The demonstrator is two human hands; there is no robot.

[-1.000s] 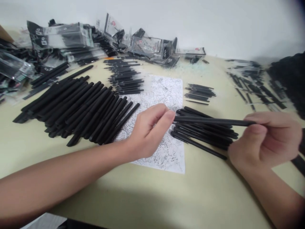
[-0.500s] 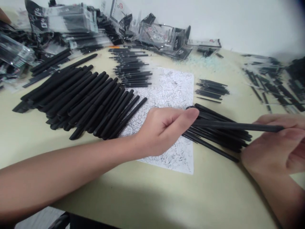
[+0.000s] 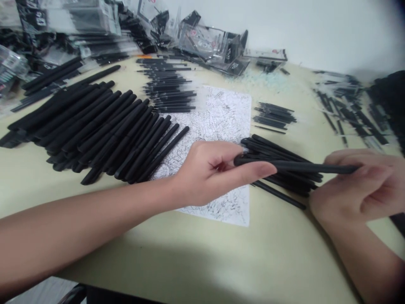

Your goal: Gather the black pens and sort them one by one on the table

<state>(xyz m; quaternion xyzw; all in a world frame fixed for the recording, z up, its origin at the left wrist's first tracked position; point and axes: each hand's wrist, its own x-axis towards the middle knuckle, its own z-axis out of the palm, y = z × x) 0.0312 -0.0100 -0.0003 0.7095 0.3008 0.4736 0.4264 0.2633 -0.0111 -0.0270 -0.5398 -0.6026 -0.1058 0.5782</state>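
Observation:
A black pen (image 3: pixel 311 166) is stretched level between my two hands, above the table. My left hand (image 3: pixel 215 173) is closed on its left end, the thumb lying along its side. The tip of my right hand's (image 3: pixel 357 185) thumb and fingers pinches the right end. Beneath it lies a small pile of black pens (image 3: pixel 281 156), partly hidden by the held one. Under my left hand is a sheet of paper (image 3: pixel 228 211) covered with dark scribbles. A large heap of black pens (image 3: pixel 104 131) lies to the left of that hand.
Thin pen refills (image 3: pixel 171 86) lie in a stack behind the paper, with a smaller bunch of refills (image 3: pixel 274 116) to the right. Clear plastic packages (image 3: pixel 205 42) crowd the back against the wall. More loose dark sticks (image 3: pixel 348 105) spread at the far right.
My left thumb has stretched forward along the pen, and more of the pen's left end now shows. Both hands have shifted slightly left in view, as has the whole scene.

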